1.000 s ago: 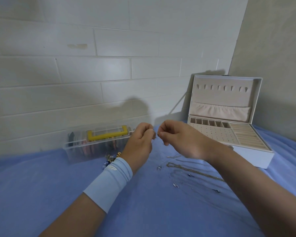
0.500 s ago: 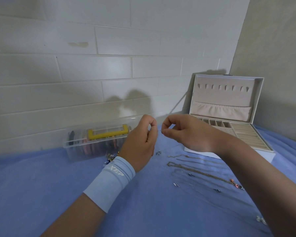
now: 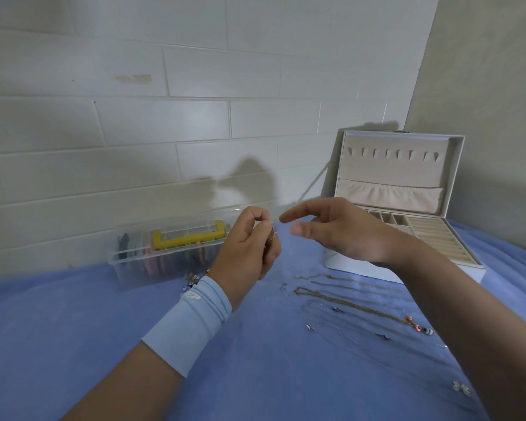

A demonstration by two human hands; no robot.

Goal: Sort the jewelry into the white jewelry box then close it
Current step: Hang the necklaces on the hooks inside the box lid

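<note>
left hand [image 3: 249,247]: we're pinching a tiny silver piece [image 3: 273,233], can't tell what kind
right hand [image 3: 343,235]: loose, fingers out, holding nothing
white jewelry box [image 3: 346,267]: lid up, off to the right, just behind our right hand, so that hand's nearer
chains [image 3: 346,302]: on the blue cloth [image 3: 73,329]

Pale blue wristband [image 3: 192,322], small white logo [image 3: 194,296]

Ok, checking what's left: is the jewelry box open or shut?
Open. The jewelry box has its lid upright, compartments exposed.
</note>
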